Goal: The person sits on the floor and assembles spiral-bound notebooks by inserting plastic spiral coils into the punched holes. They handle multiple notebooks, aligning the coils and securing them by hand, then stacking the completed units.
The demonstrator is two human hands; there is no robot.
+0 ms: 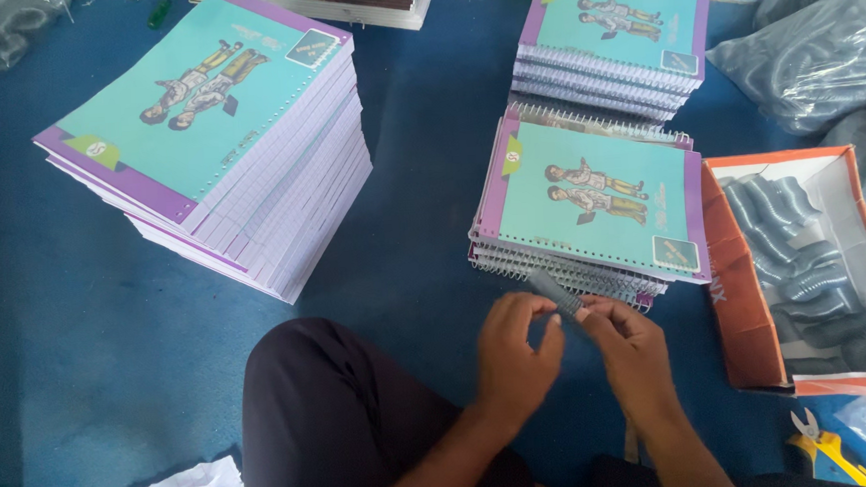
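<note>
- together, the left hand (516,354) and right hand (632,347) pinch a grey wire spiral (556,292) between their fingertips, low at centre.
- just beyond lies a stack of spiral-bound notebooks (591,204).
- right: an orange box of grey coils (805,271).

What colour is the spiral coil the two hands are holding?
Grey. The spiral coil shows best in the head view, pinched between the left hand and right hand.
</note>
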